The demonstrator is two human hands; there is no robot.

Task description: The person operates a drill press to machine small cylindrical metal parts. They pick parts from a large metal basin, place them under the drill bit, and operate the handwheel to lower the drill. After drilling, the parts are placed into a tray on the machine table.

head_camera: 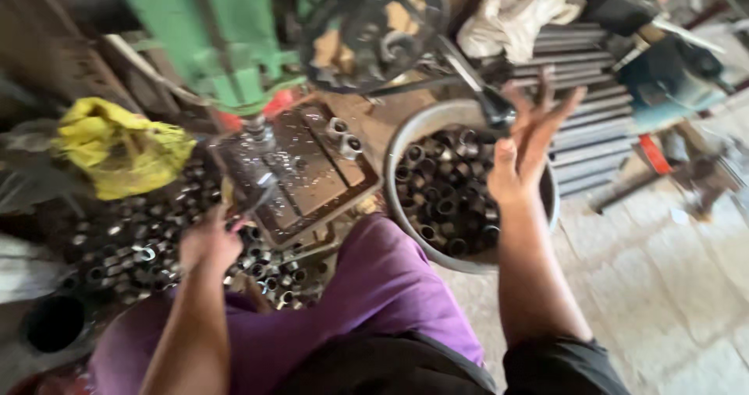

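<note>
My right hand [524, 141] is up beside the black knob [499, 112] that ends the drill press's feed handle [460, 71]. The fingers are spread and only loosely curled, palm turned toward the knob; the knob sits just at the fingertips, and through the motion blur I cannot tell whether skin actually touches it. The handle's long axis runs on a slant, from the spoked wheel [374, 28] at upper left down to the knob at lower right, so the knob end points toward my hand and the bowl beneath it.

That bowl [406, 141] is a round metal basin, directly under my right wrist, filled with short dark metal tube pieces [441, 192], most standing on end with their open bores facing up.

My left hand [209, 243] is low on the other side, at the near edge of the drill table [312, 169]. The fingers are curled together around something small, but it is too blurred for me to say what, or how tightly they pinch. The table is a dark slotted plate strewn with bright shavings, with the drill spindle [257, 129] hanging over its far corner from the green machine body [226, 36].

Left of that hand lies a loose heap of more tube pieces [133, 243], and above the heap a crumpled yellow cloth [121, 145]. My purple-clad leg [382, 286] fills the space between both arms. Stacked grey bars [585, 106] lie behind the right hand.
</note>
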